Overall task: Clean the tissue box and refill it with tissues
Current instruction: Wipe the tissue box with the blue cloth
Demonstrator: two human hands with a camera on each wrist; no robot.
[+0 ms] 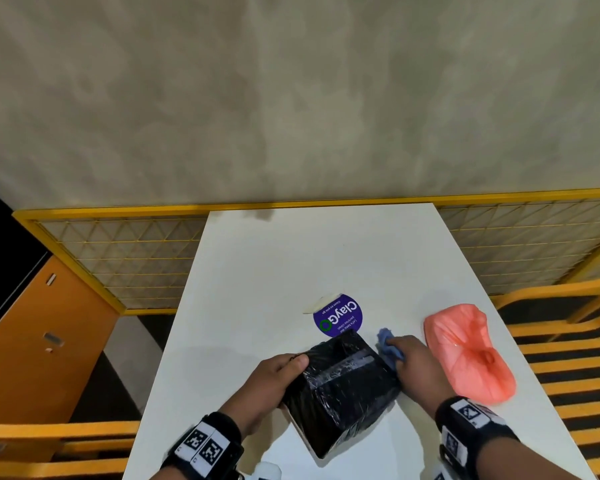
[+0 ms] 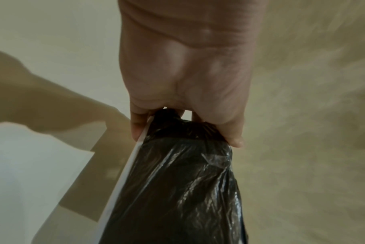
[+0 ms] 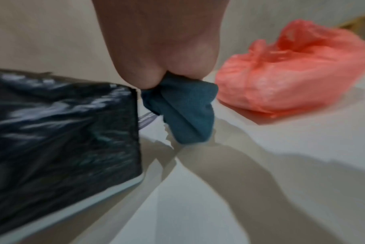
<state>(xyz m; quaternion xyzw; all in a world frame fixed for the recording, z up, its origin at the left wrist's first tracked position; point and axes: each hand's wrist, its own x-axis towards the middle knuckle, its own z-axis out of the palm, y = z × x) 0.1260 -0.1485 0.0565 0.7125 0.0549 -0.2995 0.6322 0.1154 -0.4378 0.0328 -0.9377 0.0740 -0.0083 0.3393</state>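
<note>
A tissue box (image 1: 340, 389) wrapped in shiny black plastic stands tilted on the white table (image 1: 291, 271), near its front edge. My left hand (image 1: 274, 379) grips the box's left end, thumb on top; the left wrist view shows the fingers (image 2: 136, 125) curled round the box (image 2: 177, 189). My right hand (image 1: 413, 362) holds a bunched blue cloth (image 1: 388, 344) against the box's right side. From the right wrist, the cloth (image 3: 183, 112) hangs from my fingertips beside the box (image 3: 62, 128). A pink plastic bag (image 1: 468, 351) (image 3: 292, 72) lies to the right.
A round purple sticker (image 1: 340, 315) is on the table just behind the box. A yellow mesh partition (image 1: 125, 258) runs along the table's far end. Yellow slatted benches (image 1: 568, 341) flank the right and left. An orange cabinet (image 1: 39, 334) stands at the left.
</note>
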